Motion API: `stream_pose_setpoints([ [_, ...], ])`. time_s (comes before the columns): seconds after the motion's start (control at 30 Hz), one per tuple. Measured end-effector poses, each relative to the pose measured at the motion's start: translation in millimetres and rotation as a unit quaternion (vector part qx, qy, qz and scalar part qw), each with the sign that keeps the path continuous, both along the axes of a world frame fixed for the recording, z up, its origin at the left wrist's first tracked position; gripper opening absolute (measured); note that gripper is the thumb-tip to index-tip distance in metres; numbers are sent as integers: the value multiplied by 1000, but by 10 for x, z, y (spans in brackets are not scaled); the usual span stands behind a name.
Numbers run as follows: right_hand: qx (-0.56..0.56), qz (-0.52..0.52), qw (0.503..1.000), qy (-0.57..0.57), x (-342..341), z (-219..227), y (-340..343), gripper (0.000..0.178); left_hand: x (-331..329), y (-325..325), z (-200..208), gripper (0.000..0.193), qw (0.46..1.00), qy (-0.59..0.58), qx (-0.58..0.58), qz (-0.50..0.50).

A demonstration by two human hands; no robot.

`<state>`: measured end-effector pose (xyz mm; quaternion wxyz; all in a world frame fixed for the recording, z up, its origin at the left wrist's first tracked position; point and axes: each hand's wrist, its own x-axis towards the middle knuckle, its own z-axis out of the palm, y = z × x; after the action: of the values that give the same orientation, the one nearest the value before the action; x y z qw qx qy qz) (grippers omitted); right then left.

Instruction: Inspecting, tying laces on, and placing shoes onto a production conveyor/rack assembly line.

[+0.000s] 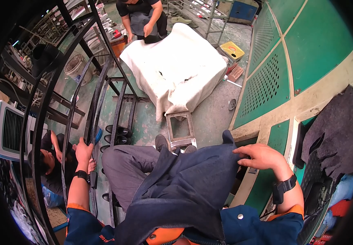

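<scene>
A dark blue work apron [188,175] lies across my lap and hangs over my chest. At its right edge, the bent fingers of my right hand [260,156] grip the cloth, with the thumb tucked below. My left hand [84,152] is closed around a dark bar of the black metal rack [90,122] at my left. Part of its fingers is hidden behind the bar. Grey trousers [123,167] cover my bent left leg, and a dark shoe [162,143] shows beyond the knee.
Ahead stands a bulky thing under a white cloth [176,61], with a small square metal frame [180,125] before it. One person [143,20] works behind it; another [52,163] crouches beyond the rack. Green cabinets [266,81] line the right. Black shoes [118,134] sit on the rack.
</scene>
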<state>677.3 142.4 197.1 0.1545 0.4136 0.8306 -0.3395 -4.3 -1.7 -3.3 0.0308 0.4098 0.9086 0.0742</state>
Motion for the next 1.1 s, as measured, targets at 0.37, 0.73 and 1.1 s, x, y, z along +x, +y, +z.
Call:
stream_pose_setpoints([
  [0.37, -4, -3, 1000, 0, 9, -1, -12, 47, 27, 3, 32, 57, 1000, 4, -4, 2],
  [0.73, -5, -4, 1000, 0, 25, 6, -24, 47, 13, 3, 17, 55, 1000, 2, -6, 0],
  [1.1, -8, -8, 1000, 16, 82, -13, -65, 47, -25, -8, -69, 60, 1000, 19, -1, -6],
])
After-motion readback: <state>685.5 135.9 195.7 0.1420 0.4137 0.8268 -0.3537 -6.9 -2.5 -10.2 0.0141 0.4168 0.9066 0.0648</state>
